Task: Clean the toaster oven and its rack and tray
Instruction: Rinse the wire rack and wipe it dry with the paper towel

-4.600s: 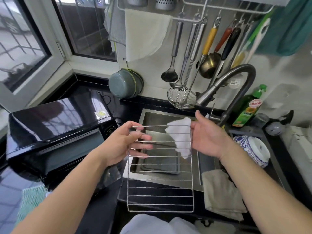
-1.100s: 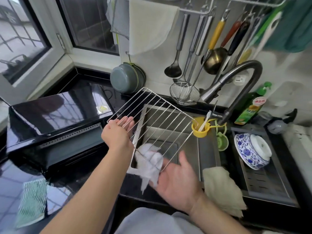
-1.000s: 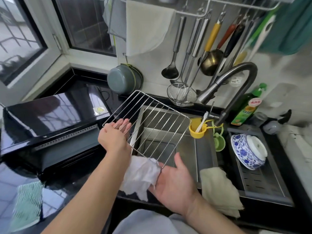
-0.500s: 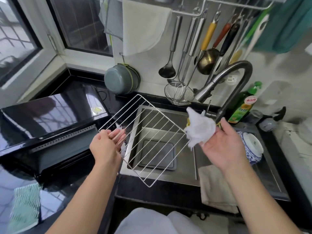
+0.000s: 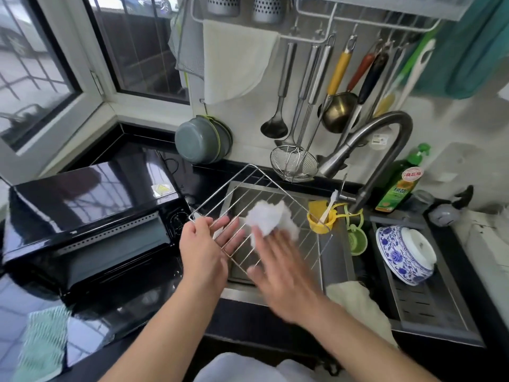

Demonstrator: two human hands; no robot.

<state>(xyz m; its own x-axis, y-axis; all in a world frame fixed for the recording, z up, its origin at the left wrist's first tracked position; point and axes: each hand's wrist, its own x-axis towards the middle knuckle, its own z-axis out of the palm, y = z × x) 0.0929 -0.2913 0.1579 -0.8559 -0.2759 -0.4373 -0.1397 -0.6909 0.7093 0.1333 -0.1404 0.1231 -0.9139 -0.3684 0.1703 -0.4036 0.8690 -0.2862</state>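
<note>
My left hand (image 5: 201, 252) grips the left corner of the wire rack (image 5: 300, 224), thumb on top and fingers underneath, holding it tilted over the sink (image 5: 239, 295). My right hand (image 5: 281, 268), blurred and palm down with straight fingers, presses a crumpled white paper towel (image 5: 271, 216) onto the top of the rack. The grey baking tray (image 5: 237, 270) lies in the sink basin below the rack, mostly hidden. The black toaster oven (image 5: 91, 216) stands on the counter to the left with its door down.
A curved faucet (image 5: 385, 128) arches over the sink's right side beside a yellow cup (image 5: 321, 219) and a green soap bottle (image 5: 396, 186). A blue-and-white bowl (image 5: 405, 252) sits in the drainer. A beige cloth (image 5: 358, 304) lies on the sink's front edge. A green cloth (image 5: 41, 340) lies at front left.
My right hand has carried the paper towel from the rack's right edge onto its top face, turning palm down. My left hand keeps hold of the rack's left corner.
</note>
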